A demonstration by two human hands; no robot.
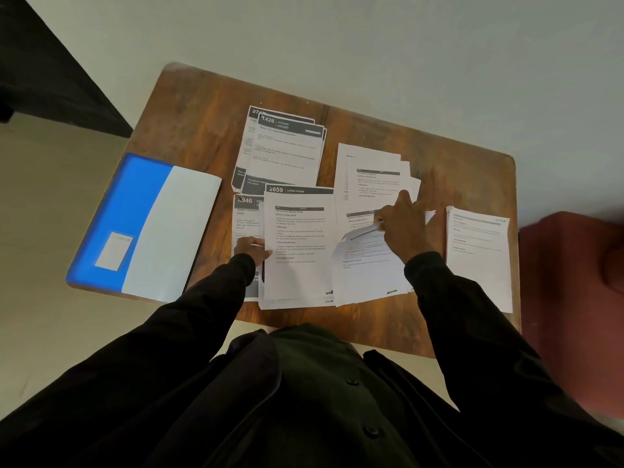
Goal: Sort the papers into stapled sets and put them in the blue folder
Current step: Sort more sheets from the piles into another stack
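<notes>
The right hand (401, 228) pinches the lifted edge of a white printed sheet (363, 236), with one finger stretched out over the pile behind it. The left hand (251, 248) grips the left edge of the middle pile of white papers (297, 244), thumb on top. I count six paper piles, some overlapping. Both arms, in black sleeves (216, 298), reach forward. The flat blue and white plastic folder (135, 211) lies closed at the left end of the brown wooden table (439, 157). A red chair (574, 265) stands to the right on a pale floor.
</notes>
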